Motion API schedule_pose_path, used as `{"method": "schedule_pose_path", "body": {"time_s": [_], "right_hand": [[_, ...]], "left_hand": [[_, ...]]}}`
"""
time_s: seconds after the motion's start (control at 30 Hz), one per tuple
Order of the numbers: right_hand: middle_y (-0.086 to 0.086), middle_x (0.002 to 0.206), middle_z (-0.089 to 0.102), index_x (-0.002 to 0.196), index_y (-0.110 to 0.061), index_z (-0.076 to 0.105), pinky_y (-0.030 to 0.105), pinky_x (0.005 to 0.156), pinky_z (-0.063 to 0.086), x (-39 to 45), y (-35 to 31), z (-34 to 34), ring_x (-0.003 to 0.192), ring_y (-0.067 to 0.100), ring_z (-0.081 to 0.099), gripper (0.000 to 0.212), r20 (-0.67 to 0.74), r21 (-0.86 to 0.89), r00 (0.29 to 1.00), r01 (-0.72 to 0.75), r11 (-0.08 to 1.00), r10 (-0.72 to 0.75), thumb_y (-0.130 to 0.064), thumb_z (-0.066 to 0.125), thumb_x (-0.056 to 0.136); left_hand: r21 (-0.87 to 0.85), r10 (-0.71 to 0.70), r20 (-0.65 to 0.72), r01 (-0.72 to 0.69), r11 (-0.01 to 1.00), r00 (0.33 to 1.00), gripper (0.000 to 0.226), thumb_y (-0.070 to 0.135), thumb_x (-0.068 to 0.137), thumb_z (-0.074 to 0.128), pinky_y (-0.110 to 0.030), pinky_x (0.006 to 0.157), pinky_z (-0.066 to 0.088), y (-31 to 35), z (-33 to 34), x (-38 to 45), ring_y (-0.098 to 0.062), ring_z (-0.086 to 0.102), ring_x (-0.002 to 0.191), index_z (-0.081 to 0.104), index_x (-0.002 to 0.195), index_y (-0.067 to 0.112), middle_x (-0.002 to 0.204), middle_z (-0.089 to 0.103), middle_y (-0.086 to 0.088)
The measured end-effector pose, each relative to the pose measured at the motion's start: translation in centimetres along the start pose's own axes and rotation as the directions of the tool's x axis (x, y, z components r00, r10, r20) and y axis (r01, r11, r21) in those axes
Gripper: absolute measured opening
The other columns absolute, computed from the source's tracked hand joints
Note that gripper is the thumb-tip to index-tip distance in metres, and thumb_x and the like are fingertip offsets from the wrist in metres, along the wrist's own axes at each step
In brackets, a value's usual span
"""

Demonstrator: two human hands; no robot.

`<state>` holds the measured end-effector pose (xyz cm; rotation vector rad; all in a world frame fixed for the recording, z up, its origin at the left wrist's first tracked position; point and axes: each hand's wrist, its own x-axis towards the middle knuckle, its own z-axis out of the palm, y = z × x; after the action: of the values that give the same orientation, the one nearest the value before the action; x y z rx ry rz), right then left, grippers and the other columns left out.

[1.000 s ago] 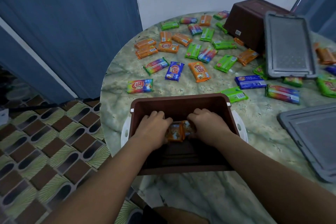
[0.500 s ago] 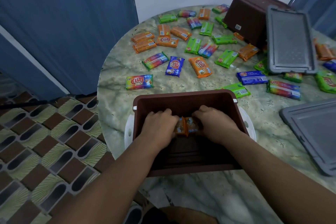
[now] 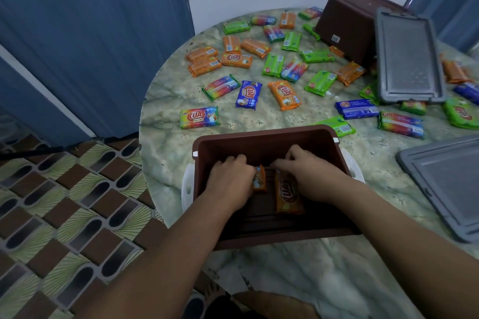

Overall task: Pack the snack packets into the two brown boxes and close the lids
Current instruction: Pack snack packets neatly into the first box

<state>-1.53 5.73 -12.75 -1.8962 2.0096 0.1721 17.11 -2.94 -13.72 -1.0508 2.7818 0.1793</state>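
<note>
I see both hands inside an open brown plastic box point(image 3: 264, 137) at the near edge of the round marble-patterned table point(image 3: 166, 153). My left hand point(image 3: 230, 181) grips 1 glossy orange packet point(image 3: 260, 179), mostly hidden. My right hand point(image 3: 308, 176) holds another orange packet point(image 3: 287, 194), lying flat. A second brown box point(image 3: 347, 26) sits upturned near the far edge, beside 2 ribbed grey lids point(image 3: 407, 57), 1 cut off at right.

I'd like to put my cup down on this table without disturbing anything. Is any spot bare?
Yes: the marble table's left edge, between the rainbow packet and the near brown box, and the near strip in front of that box. Past the box, loose packets crowd the top. Two grey lids fill the right.
</note>
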Motion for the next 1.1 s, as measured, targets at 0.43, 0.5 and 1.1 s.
{"method": "schedule_pose_path", "body": {"time_s": [0.43, 0.5, 1.1], "right_hand": [[0.011, 0.124, 0.047, 0.129, -0.009, 0.058, 0.046, 0.086, 0.057, -0.3, -0.5, 0.6, 0.11, 0.033, 0.059, 0.042, -0.007, -0.156, 0.979, -0.205, 0.966, 0.206, -0.029, 0.068, 0.093], [0.011, 0.124, 0.05, 0.127, -0.01, 0.06, 0.046, 0.087, 0.057, -0.2, -0.5, 0.5, 0.109, 0.032, 0.061, 0.046, -0.001, -0.126, 0.976, -0.214, 0.969, 0.216, -0.034, 0.073, 0.09], [-0.001, 0.119, 0.053, 0.131, -0.027, 0.06, 0.04, 0.08, 0.055, 0.2, -0.6, 1.0, 0.104, 0.026, 0.062, 0.052, -0.198, 0.088, 0.972, -0.111, 0.99, 0.126, -0.052, 0.07, 0.087]], "left_hand": [[0.029, -0.022, 0.007, 0.022, 0.999, 1.0, 0.035, 0.031, 0.091, 0.068, -0.043, 0.089, 0.046, 0.2, 0.1, -0.3, -0.027, 0.053, 0.11, 0.063, 0.126, 0.027, 0.12, 0.052, -0.004], [0.018, -0.017, 0.004, 0.017, 1.0, 1.0, 0.035, 0.031, 0.091, 0.068, -0.043, 0.089, 0.046, 0.2, 0.1, -0.3, -0.027, 0.053, 0.11, 0.064, 0.125, 0.027, 0.12, 0.052, -0.004], [-0.095, 0.046, -0.07, -0.053, 0.994, 0.996, 0.042, 0.04, 0.089, 0.068, -0.04, 0.091, 0.047, 0.2, -0.2, -0.2, -0.022, 0.053, 0.111, 0.06, 0.129, 0.029, 0.121, 0.054, 0.002]]}}
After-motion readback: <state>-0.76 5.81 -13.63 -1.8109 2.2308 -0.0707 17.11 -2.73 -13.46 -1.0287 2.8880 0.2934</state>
